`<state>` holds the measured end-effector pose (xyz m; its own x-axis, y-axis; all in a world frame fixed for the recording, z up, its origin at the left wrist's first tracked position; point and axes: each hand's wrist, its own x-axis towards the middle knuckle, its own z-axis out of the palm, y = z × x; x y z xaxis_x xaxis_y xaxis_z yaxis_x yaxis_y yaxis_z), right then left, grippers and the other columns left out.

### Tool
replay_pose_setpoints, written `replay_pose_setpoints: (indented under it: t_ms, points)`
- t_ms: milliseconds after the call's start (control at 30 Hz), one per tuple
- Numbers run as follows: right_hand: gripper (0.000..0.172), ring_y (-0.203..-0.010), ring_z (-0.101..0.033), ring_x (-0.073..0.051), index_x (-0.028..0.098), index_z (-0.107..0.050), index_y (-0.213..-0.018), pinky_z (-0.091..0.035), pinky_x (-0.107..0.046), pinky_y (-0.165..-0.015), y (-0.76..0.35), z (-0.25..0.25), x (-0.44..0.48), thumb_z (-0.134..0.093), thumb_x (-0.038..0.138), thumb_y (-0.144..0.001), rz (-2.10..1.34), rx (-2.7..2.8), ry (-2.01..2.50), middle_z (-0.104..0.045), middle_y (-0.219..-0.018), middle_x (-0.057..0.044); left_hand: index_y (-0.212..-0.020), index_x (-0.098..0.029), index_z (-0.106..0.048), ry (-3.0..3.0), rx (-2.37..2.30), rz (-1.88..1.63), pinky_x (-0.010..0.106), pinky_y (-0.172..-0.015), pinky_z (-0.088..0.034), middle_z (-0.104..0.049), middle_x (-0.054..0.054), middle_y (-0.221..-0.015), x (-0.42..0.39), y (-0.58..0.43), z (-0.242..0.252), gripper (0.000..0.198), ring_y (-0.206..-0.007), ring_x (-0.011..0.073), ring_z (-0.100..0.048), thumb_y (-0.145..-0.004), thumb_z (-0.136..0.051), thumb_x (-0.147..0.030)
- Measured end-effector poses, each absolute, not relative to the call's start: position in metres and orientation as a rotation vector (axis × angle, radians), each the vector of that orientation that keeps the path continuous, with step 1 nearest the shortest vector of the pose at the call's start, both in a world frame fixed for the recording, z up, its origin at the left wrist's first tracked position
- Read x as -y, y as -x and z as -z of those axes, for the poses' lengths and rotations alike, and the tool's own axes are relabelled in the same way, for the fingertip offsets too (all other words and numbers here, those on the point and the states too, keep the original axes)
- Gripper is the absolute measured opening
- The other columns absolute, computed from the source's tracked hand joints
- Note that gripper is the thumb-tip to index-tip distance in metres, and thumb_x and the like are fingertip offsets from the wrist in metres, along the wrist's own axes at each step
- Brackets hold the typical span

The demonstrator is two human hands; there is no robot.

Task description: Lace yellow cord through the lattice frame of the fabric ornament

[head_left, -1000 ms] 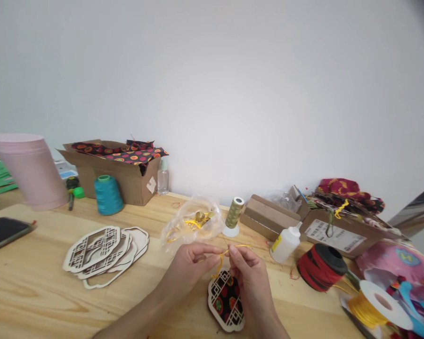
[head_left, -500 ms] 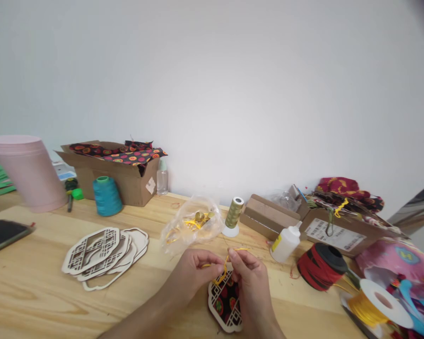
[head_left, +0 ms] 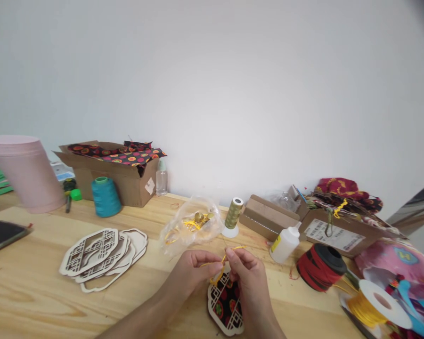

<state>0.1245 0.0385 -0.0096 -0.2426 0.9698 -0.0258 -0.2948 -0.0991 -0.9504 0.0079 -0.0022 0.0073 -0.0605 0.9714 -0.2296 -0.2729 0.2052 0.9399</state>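
Between my two hands runs a thin yellow cord (head_left: 215, 278), which hangs at the top edge of a fretwork wooden ornament (head_left: 226, 303) backed with dark patterned fabric. My left hand (head_left: 197, 269) pinches one part of the cord between thumb and fingertips. Close beside it, my right hand (head_left: 248, 273) pinches another part, with a loose end sticking out above the thumb. The right hand's lower fingers cover the ornament's right side; whether they grip it I cannot tell.
Stacked wooden cut-outs (head_left: 104, 256) lie at left, near a phone (head_left: 5, 235). Behind my hands are a plastic bag (head_left: 176, 230) with bells and cord, a thread spool (head_left: 233, 212) and a glue bottle (head_left: 285, 245). A red ribbon roll (head_left: 313, 268) and yellow cord spool (head_left: 365, 308) stand right.
Both hands have drawn slightly closer together at the cord. The camera view has shifted a little; the cord is still pinched in both hands.
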Motion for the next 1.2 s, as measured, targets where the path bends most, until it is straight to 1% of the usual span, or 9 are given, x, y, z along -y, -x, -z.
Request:
replay_pose_setpoints:
  t_ms: [167, 333, 500, 700, 833, 967, 1033, 1133, 1200]
  points:
    - [0.017, -0.038, -0.031, -0.004, 0.014, -0.060, -0.055, -0.025, -0.016, -0.037, -0.1227, 0.0087, -0.0358, -0.066, 0.029, -0.059, -1.484, 1.116, 0.952, -0.042, -0.040, 0.007, -0.053, -0.015, -0.065, -0.845, -1.183, -1.210, 0.019, -0.032, -0.017, -0.035, -0.011, -0.024, 0.0029, -0.0088, -0.0133, 0.014, -0.025, 0.0021, -0.021, -0.056, -0.067, -0.029]
    - [0.016, -0.038, -0.032, -0.005, 0.014, -0.061, -0.054, -0.025, -0.018, -0.036, -0.1232, 0.0087, -0.0341, -0.066, 0.029, -0.058, -1.373, 1.152, 1.016, -0.045, -0.041, 0.005, -0.052, -0.013, -0.066, -0.905, -1.174, -1.253, 0.017, -0.037, -0.023, -0.051, -0.006, -0.038, 0.0061, -0.0087, -0.0146, 0.012, -0.035, 0.0030, -0.030, -0.056, -0.067, -0.024]
    - [0.018, -0.041, -0.035, -0.006, 0.014, -0.060, -0.056, -0.028, -0.018, -0.039, -0.1251, 0.0101, -0.0373, -0.063, 0.031, -0.061, -1.351, 1.254, 1.009, -0.051, -0.048, 0.003, -0.058, -0.015, -0.067, -0.862, -1.082, -1.266, 0.017, -0.034, -0.015, -0.030, -0.011, -0.029, 0.0088, -0.0092, -0.0101, 0.012, -0.030, 0.0015, -0.015, -0.064, -0.061, -0.023]
    - [0.020, -0.045, -0.037, -0.008, 0.014, -0.057, -0.057, -0.031, -0.019, -0.043, -0.1233, 0.0096, -0.0358, -0.057, 0.031, -0.067, -1.352, 1.349, 0.932, -0.049, -0.049, 0.003, -0.059, -0.014, -0.067, -0.856, -1.073, -1.249, 0.016, -0.033, -0.013, -0.029, -0.011, -0.029, 0.0070, -0.0100, -0.0101, 0.014, -0.030, 0.0012, -0.015, -0.066, -0.060, -0.024]
    - [0.022, -0.046, -0.038, -0.008, 0.014, -0.057, -0.058, -0.032, -0.018, -0.044, -0.1224, 0.0068, -0.0331, -0.055, 0.032, -0.070, -1.377, 1.337, 0.886, -0.047, -0.049, 0.003, -0.056, -0.014, -0.067, -0.852, -1.077, -1.271, 0.016, -0.036, -0.022, -0.039, -0.010, -0.032, 0.0064, -0.0108, -0.0102, 0.013, -0.030, 0.0012, -0.021, -0.063, -0.062, -0.023]
    - [0.023, -0.044, -0.037, -0.007, 0.014, -0.057, -0.058, -0.030, -0.018, -0.044, -0.1230, 0.0080, -0.0340, -0.056, 0.034, -0.069, -1.499, 1.211, 0.881, -0.049, -0.050, 0.003, -0.056, -0.014, -0.068, -0.858, -1.100, -1.272, 0.019, -0.048, -0.035, -0.057, -0.003, -0.043, 0.0053, -0.0118, -0.0090, 0.012, -0.043, 0.0076, -0.045, -0.062, -0.063, -0.023]
    - [0.023, -0.041, -0.033, -0.006, 0.014, -0.056, -0.057, -0.028, -0.018, -0.043, -0.1235, 0.0101, -0.0352, -0.058, 0.034, -0.068, -1.539, 1.135, 0.868, -0.047, -0.046, 0.004, -0.055, -0.014, -0.068, -0.852, -1.131, -1.257, 0.020, -0.052, -0.037, -0.061, -0.002, -0.046, 0.0042, -0.0124, -0.0089, 0.013, -0.049, 0.0107, -0.050, -0.061, -0.063, -0.024]
    - [0.021, -0.041, -0.029, -0.005, 0.013, -0.056, -0.056, -0.026, -0.018, -0.043, -0.1244, 0.0118, -0.0362, -0.060, 0.031, -0.067, -1.561, 1.067, 0.843, -0.044, -0.044, 0.005, -0.056, -0.014, -0.068, -0.890, -1.117, -1.238, 0.021, -0.053, -0.037, -0.063, 0.000, -0.049, 0.0031, -0.0122, -0.0095, 0.013, -0.049, 0.0107, -0.050, -0.062, -0.062, -0.023]
    - [0.021, -0.041, -0.029, -0.006, 0.013, -0.056, -0.056, -0.026, -0.018, -0.043, -0.1248, 0.0111, -0.0363, -0.060, 0.030, -0.067, -1.588, 1.059, 0.832, -0.044, -0.045, 0.004, -0.058, -0.013, -0.069, -0.907, -1.103, -1.212, 0.020, -0.048, -0.034, -0.060, -0.002, -0.044, 0.0034, -0.0108, -0.0097, 0.014, -0.039, 0.0072, -0.043, -0.062, -0.061, -0.024]
